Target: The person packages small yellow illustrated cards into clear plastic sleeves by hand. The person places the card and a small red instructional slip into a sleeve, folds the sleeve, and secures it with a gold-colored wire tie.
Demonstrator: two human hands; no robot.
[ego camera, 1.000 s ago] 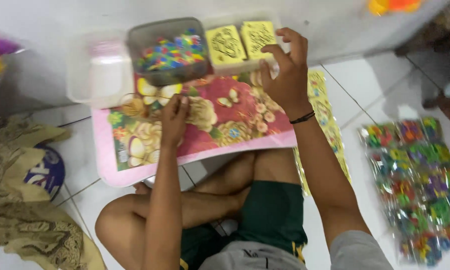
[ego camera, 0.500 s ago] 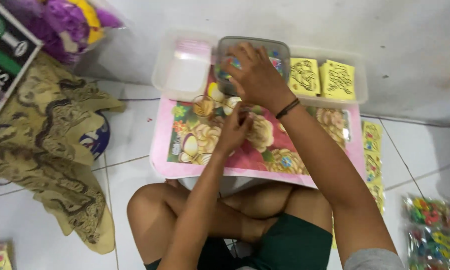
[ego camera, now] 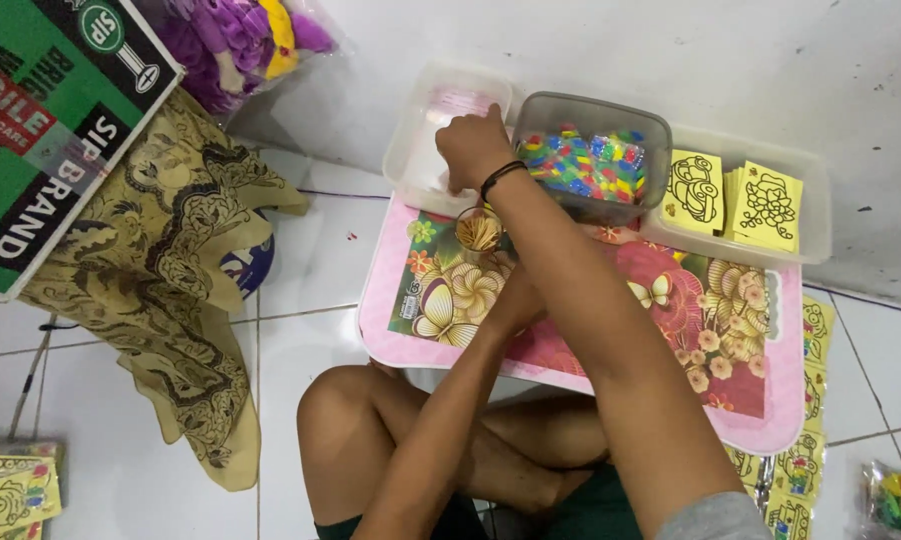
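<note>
Right hand [ego camera: 473, 148] reached into clear tub [ego camera: 410, 150] at tray's [ego camera: 375, 300] far-left corner — fingers curled, grip hidden; light, stiff plastic, best held by rim.

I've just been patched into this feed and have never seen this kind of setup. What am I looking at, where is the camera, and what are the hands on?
There is no machine here: the single view comes from a camera worn on a person's head, looking down at their own arms and crossed legs on a tiled floor. Across the lap stands a pink tray table with a flower print. Along its far edge stand three tubs: a clear tub, a grey tub of small colourful packets, and one with yellow picture cards. The right hand reaches into the clear tub; what its fingers grip is hidden. The left hand lies mostly under the right forearm, near a small cup of sticks.
</note>
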